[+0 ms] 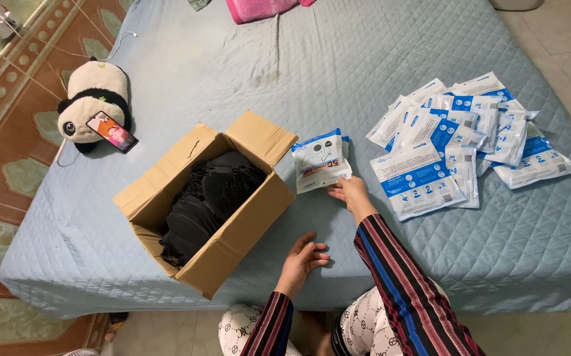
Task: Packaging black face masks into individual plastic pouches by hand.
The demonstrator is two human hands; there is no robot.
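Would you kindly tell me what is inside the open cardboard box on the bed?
The cardboard box holds a stack of black masks lying in overlapping rows. Its bottom and anything beneath them is covered, so I cannot tell how deep the stack goes.

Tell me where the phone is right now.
In the head view the phone is far left on the bed, propped against the panda plush toy, left of the open cardboard box.

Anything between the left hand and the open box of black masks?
Nothing visible. The left hand rests open on the bedspread, right beside the box; its flaps are open and the black masks lie uncovered. The right hand touches a small packet, clear of that path.
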